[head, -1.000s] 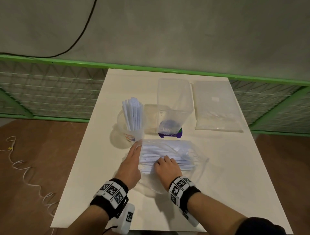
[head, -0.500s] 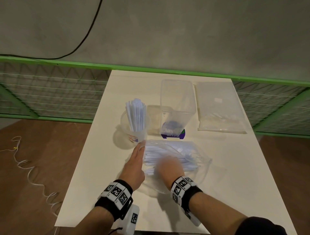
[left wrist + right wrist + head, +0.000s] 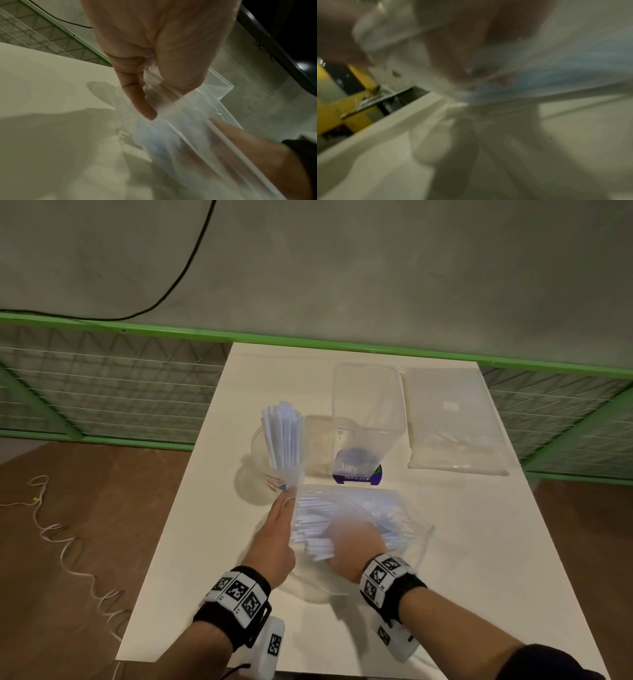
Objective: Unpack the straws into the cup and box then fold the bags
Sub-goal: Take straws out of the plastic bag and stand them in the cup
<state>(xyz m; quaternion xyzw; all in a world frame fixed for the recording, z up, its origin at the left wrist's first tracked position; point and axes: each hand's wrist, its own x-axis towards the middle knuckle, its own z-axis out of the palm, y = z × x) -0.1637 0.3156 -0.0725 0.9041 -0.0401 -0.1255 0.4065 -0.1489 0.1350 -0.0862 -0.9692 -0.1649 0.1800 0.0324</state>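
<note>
A clear bag (image 3: 404, 518) with white straws (image 3: 318, 518) lies on the white table (image 3: 496, 559) in front of me. My left hand (image 3: 278, 527) pinches the rim of the bag's mouth (image 3: 180, 97) between thumb and finger. My right hand (image 3: 352, 544) is inside the bag, blurred, its fingers curled over the straw bundle (image 3: 547, 67). Behind stand a clear cup (image 3: 263, 460) holding upright straws (image 3: 282, 436) and a tall clear box (image 3: 368, 405).
A flat clear bag (image 3: 452, 422) lies at the back right of the table. A green railing (image 3: 102, 325) with wire mesh runs behind the table. A thin cord (image 3: 68, 549) trails on the brown floor to the left.
My right hand has shifted inside the bag and is now motion-blurred, and the straw ends lie closer to the bag's mouth. My left hand stays on the bag's rim.
</note>
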